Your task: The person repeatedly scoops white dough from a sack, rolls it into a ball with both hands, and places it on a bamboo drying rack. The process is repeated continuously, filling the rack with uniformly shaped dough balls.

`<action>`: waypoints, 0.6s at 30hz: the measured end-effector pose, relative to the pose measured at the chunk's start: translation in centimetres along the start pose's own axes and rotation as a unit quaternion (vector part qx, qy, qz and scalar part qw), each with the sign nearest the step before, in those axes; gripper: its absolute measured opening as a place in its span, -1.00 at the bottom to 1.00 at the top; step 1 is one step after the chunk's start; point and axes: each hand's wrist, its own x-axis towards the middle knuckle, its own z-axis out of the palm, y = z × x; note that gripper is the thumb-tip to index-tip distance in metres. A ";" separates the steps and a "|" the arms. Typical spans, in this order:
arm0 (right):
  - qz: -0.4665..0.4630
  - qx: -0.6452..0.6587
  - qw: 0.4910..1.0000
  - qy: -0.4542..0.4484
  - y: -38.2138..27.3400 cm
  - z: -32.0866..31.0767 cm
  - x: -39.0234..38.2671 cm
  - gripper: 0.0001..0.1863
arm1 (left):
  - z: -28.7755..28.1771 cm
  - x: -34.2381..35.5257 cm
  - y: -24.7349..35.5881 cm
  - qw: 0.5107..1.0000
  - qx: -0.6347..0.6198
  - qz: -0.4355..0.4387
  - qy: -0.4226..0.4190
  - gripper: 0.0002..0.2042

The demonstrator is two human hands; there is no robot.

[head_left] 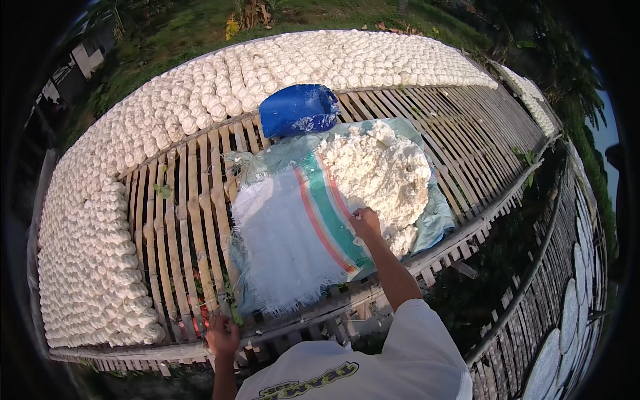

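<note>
My right hand (365,223) is closed on the edge of a white woven sack (270,223) with green, red and orange stripes. This sack lies spread over a blue-green sheet (435,217). Just beyond and right of the hand is a heap of white, crumbly, moist-looking mass (383,173), lying on the sheet. My left hand (222,335) is at the near edge of the slatted bamboo platform (180,227), its fingers curled; what they hold, if anything, is hidden. Behind the sack, a blue plastic container (299,112) lies on its side, smeared with white bits.
Rows of white rounded lumps (200,93) cover the platform's far and left sides. A wooden rail (153,352) runs along the near edge. To the right stands another slatted rack (510,333) with pale flat rounds (543,367). Grass (180,33) lies beyond.
</note>
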 end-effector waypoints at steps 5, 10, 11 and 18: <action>-0.030 0.228 0.965 0.124 -1.0 -2.8 -0.7 -0.59 | -0.6 0.2 1.3 1.000 0.015 0.001 -0.005 -0.93; -0.040 0.013 0.998 0.038 -1.2 0.4 -3.4 -0.54 | -0.3 0.1 0.9 1.000 0.003 0.005 -0.014 -0.94; -0.088 -0.042 0.995 0.033 -0.9 1.0 -4.3 -0.52 | -0.4 0.2 0.8 1.000 0.008 -0.013 -0.022 -0.93; -0.076 0.038 0.996 -0.020 1.2 0.8 -2.8 -0.49 | -0.4 0.0 1.0 1.000 0.006 0.000 -0.008 -0.93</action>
